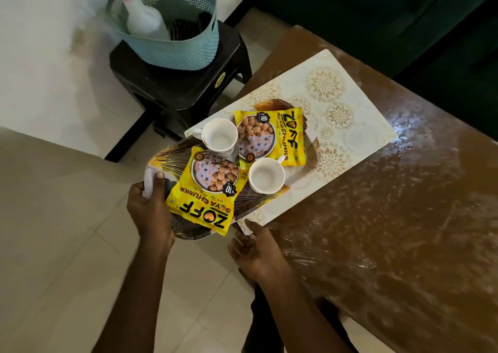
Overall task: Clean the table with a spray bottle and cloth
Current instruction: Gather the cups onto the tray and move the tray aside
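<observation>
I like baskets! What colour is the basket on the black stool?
The basket is teal, with small holes; head view shows it.

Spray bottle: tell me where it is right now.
The spray bottle leans inside the teal basket on the black stool, upper left in the head view, just left of the table.

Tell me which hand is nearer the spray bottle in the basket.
Left. The left hand grips the tray by its handle, below the spray bottle in frame; the right hand is farther away, by the placemat corner.
</observation>
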